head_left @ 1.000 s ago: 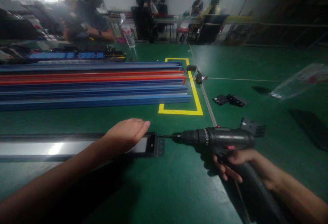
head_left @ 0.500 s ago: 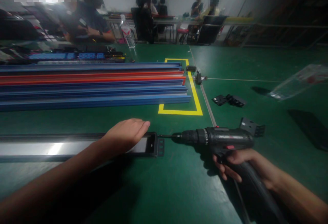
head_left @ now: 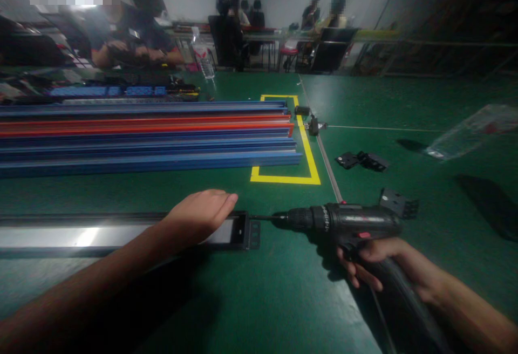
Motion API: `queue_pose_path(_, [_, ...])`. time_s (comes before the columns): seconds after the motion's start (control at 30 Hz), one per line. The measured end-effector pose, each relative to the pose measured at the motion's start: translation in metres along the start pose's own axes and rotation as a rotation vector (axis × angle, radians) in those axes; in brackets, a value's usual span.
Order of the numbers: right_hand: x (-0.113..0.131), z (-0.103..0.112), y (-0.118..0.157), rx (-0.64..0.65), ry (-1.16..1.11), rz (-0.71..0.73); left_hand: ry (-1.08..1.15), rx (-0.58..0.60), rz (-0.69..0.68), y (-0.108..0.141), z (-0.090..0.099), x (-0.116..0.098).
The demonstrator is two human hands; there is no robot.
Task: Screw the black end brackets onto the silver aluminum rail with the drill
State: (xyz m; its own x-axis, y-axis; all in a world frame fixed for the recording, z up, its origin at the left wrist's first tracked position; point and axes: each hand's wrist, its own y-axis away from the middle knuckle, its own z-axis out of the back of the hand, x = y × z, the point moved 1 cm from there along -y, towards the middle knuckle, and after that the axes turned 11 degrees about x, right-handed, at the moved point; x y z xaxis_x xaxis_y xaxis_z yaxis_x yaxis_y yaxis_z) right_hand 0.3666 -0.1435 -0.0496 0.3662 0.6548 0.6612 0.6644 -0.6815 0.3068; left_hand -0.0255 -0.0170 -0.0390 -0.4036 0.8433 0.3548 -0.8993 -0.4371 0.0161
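My right hand (head_left: 388, 262) is wrapped around the handle of a black power drill (head_left: 356, 219) with a red switch. Its long thin bit points left and meets the black end cap (head_left: 253, 234) of a long black-framed metal profile (head_left: 81, 234). The cap carries a tab with holes. Across that profile, near its right end, lies my left hand (head_left: 204, 213), closed over it with fingers together; their undersides are hidden. The profile lies flat on the green table (head_left: 275, 300).
Blue profiles (head_left: 162, 162) and red ones (head_left: 182, 126) lie behind, near a yellow tape outline (head_left: 283, 179). Black end caps (head_left: 364, 161) sit to the right, one (head_left: 396, 203) just behind the drill. Plastic bottles (head_left: 202, 57) stand farther off. A person (head_left: 137, 41) sits opposite.
Both hands, the drill and the profile keep almost the same positions. The whole view has shifted very slightly. Across the table, the other person's hands have moved a little.
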Motion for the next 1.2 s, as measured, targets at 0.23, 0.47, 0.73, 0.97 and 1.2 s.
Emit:
queue_pose_path(0.23, [0.001,-0.002,0.0,-0.007,-0.004,-0.007,0.04,0.032,0.036,-0.001,-0.006,0.001])
queue_pose_path(0.47, [0.001,-0.002,-0.001,0.001,0.015,0.006,0.073,0.05,0.035,-0.001,-0.003,0.002])
queue_pose_path(0.73, [0.001,-0.003,0.0,-0.035,-0.019,-0.012,0.079,0.074,0.052,0.002,-0.007,0.001])
queue_pose_path(0.97, [0.0,0.0,-0.001,-0.008,-0.008,0.004,0.124,0.07,0.05,0.004,-0.006,0.001])
queue_pose_path(1.2, [0.001,-0.005,0.0,-0.02,0.011,-0.012,0.042,0.033,0.017,0.003,-0.009,0.002])
